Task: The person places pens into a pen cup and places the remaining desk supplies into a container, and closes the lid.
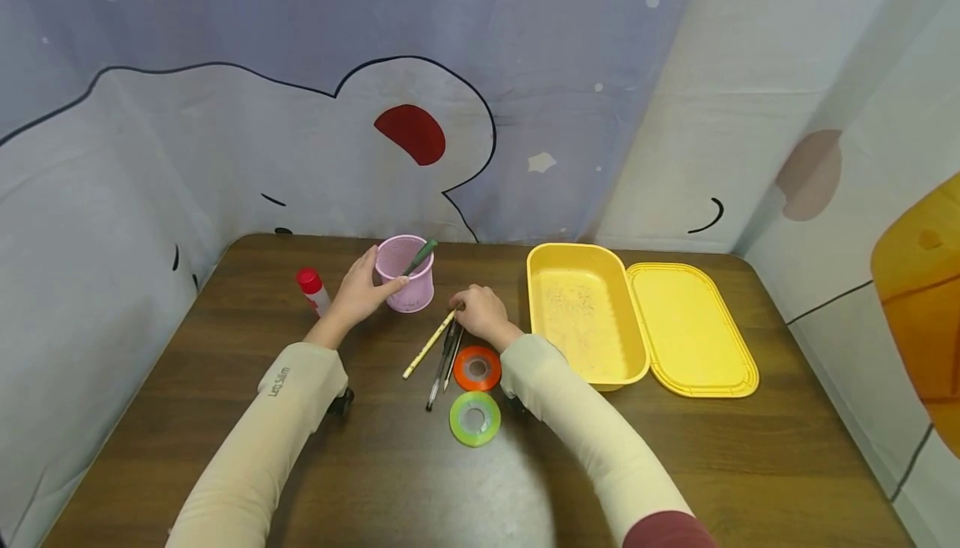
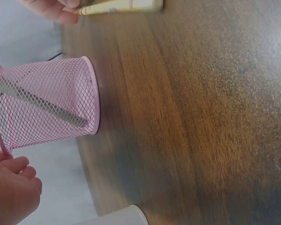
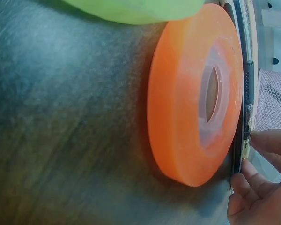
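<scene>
A pink mesh pen cup (image 1: pixel 411 294) stands upright near the back of the table. My left hand (image 1: pixel 362 288) grips it at the rim, thumb in front and fingers along the left side. Inside leans a dark green pen-like stick (image 1: pixel 420 256), also visible through the mesh cup (image 2: pixel 47 103). To the right, my right hand (image 1: pixel 482 314) pinches the upper end of a pale yellow patterned pencil (image 1: pixel 429 344). Beside that pencil lie a clear-barrelled pen (image 1: pixel 438 373) and another slim dark pencil (image 1: pixel 452 360), their upper ends partly hidden by the fingers.
An orange tape roll (image 1: pixel 477 368) and a green tape roll (image 1: pixel 475 419) lie flat below the right hand. A red-capped glue stick (image 1: pixel 313 291) stands left of the left hand. At right are a yellow tray (image 1: pixel 592 364) and its yellow lid (image 1: pixel 690 331).
</scene>
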`<state>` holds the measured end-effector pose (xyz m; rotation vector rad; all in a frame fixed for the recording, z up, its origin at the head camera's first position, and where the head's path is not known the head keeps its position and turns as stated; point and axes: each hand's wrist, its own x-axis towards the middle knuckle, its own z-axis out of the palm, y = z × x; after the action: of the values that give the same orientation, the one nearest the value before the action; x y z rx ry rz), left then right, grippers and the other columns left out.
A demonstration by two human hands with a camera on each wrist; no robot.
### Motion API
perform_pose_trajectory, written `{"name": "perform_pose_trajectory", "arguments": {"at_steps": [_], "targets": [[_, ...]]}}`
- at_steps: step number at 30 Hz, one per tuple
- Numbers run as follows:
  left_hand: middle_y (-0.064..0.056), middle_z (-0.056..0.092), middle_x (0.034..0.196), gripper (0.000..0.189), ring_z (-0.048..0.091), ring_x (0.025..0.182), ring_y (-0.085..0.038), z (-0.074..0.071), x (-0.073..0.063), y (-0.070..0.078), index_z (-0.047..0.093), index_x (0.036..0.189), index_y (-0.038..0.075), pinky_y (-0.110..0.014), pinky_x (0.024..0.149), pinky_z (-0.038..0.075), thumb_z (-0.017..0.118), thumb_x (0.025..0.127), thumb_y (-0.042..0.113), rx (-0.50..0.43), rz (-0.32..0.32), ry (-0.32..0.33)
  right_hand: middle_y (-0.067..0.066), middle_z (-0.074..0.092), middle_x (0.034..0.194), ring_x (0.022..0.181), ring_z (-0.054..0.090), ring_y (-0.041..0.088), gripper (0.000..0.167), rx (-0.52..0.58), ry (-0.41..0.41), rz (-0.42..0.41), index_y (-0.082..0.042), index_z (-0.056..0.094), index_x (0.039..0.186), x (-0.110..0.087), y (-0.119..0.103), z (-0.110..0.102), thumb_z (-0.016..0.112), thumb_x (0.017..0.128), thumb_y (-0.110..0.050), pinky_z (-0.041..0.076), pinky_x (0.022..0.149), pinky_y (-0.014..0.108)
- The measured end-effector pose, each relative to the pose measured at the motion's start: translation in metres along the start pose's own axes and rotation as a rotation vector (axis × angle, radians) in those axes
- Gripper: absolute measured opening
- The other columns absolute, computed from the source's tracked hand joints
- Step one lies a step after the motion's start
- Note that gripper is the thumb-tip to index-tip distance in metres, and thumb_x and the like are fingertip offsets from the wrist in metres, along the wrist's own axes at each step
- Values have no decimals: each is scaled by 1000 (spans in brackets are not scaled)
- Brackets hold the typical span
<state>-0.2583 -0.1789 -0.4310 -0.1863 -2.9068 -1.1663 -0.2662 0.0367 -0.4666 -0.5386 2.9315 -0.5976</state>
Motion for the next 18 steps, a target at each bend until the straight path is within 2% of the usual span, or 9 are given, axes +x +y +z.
{"name": "perform_pose_trajectory", "arguments": {"at_steps": [8,18], "targets": [[-25,17,144,86,15,133,-38,0,-1,1,13,138,-8,-51,107,17,60,81,36,-12,-3,-3,0,64,91,88,58,18,15,57,-13,48,-19,70,90,3,1,3,62,78,-20,46,68,30],[-27,18,143,85,16,132,-39,0,0,1,13,137,-9,-51,107,16,59,82,36,2,3,8,-3,68,95,91,60,17,19,125,-77,70,-18,69,91,1,-3,2,61,75,-14,47,72,30]]}}
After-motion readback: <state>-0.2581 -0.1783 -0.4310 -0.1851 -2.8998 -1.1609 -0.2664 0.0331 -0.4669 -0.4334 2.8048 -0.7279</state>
